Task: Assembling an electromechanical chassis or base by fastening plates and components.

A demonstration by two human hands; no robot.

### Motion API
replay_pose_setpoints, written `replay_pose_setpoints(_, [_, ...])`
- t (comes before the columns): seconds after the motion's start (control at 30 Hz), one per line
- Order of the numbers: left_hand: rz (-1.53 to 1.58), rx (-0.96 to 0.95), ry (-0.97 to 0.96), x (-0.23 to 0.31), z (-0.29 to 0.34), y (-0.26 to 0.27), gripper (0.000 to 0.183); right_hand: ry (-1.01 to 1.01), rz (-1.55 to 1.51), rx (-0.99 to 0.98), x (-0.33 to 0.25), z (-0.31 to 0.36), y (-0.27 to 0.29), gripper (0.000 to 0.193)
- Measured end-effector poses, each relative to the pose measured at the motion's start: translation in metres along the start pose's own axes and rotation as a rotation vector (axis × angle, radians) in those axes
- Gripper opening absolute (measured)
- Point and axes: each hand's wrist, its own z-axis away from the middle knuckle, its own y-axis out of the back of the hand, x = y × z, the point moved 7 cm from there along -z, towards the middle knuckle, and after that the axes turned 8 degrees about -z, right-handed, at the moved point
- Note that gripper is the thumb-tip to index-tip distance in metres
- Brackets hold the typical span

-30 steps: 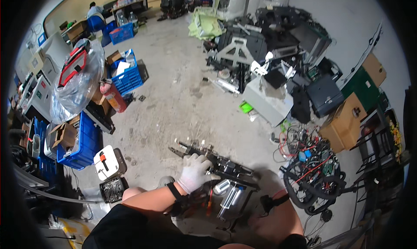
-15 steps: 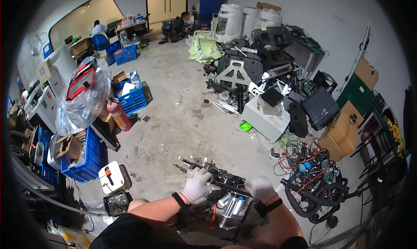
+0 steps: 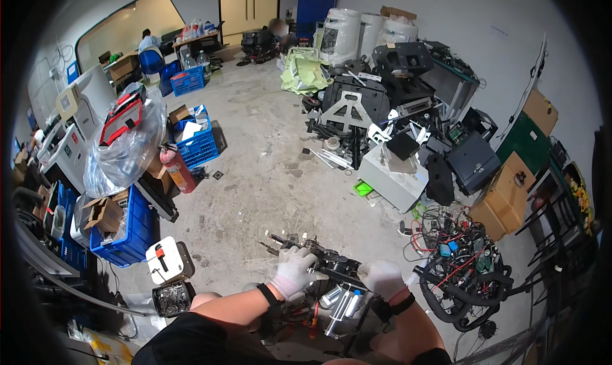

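A black metal assembly (image 3: 339, 263), a frame with bars and joints, lies low in front of my knees. My left hand (image 3: 294, 272), in a white glove, is wrapped over its left part. At its right end my right hand (image 3: 384, 278), also gloved, is closed with the fingers curled in; whether a small tool is inside cannot be seen. Beneath the assembly, between my legs, are silver cylindrical parts (image 3: 344, 306) and an object with an orange-red handle (image 3: 313, 319). Dark bands circle both wrists.
To the right sprawls a tangle of cables and circuit boards (image 3: 462, 257). Beyond it stand a cardboard box (image 3: 503, 196) and a light grey case (image 3: 393, 174). On the left are a white-lidded container (image 3: 168, 260), a tray of small metal parts (image 3: 172, 299), a blue crate (image 3: 137, 234) and a fire extinguisher (image 3: 177, 169).
The view has shifted slightly, so the surroundings sit a little further right and lower. Both hands stay at the assembly, with the left one moved slightly right in the picture.
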Motion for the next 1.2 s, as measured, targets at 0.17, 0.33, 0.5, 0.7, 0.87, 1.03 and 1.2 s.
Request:
replay_pose_setpoints(0.17, [-0.003, -0.003, -0.004, 0.003, -0.004, 0.003, 0.045, -0.120, -0.133, -0.168, 0.008, -0.010, 0.000, 0.022])
replay_pose_setpoints(0.33, [-0.028, 0.006, -0.007, 0.005, -0.010, 0.001, 0.046, -0.191, -0.290, -0.325, 0.030, -0.021, -0.013, 0.032])
replay_pose_setpoints(0.5, [-0.026, 0.042, -0.011, 0.004, -0.015, 0.000, 0.046, -0.021, -0.516, -0.587, 0.029, -0.031, -0.022, 0.034])
replay_pose_setpoints(0.7, [-0.030, 0.016, -0.006, 0.008, -0.018, -0.004, 0.048, 0.448, -0.328, -0.473, 0.043, -0.026, -0.033, 0.025])
replay_pose_setpoints(0.87, [-0.011, -0.060, 0.022, 0.011, -0.015, -0.004, 0.050, 0.769, -0.346, -0.215, 0.040, -0.017, -0.022, 0.024])
replay_pose_setpoints(1.03, [-0.004, -0.006, 0.013, 0.007, -0.015, -0.010, 0.050, -0.557, -0.901, -0.713, 0.069, -0.017, -0.039, 0.030])
replay_pose_setpoints(1.2, [-0.004, -0.041, 0.020, 0.017, -0.030, 0.005, 0.049, -0.416, -0.620, -0.706, 0.086, -0.034, -0.031, 0.033])
